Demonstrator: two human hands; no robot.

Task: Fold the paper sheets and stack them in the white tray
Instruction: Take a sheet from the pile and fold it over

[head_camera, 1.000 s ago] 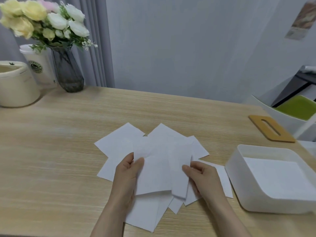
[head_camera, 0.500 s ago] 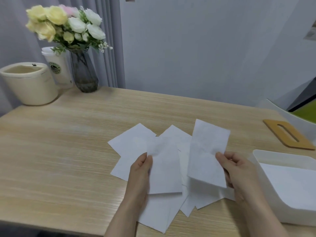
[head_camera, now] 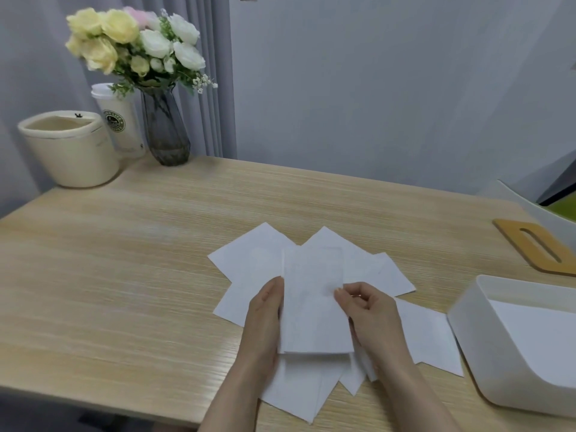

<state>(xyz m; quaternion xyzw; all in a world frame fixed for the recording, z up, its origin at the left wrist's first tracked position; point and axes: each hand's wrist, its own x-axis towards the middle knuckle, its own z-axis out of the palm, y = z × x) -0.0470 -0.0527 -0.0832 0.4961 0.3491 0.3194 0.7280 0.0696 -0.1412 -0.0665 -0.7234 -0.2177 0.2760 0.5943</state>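
Paper sheet (head_camera: 314, 302), half a second ago held open with its right half lifted, now lies doubled into a narrow strip above the loose sheets (head_camera: 249, 263) on the table (head_camera: 124, 260). Left hand (head_camera: 265, 319) grips its left edge; right hand (head_camera: 367, 313) pinches the right edge. Judgement: first fold made, creasing next. White tray (head_camera: 467, 310), at right, already holds paper.
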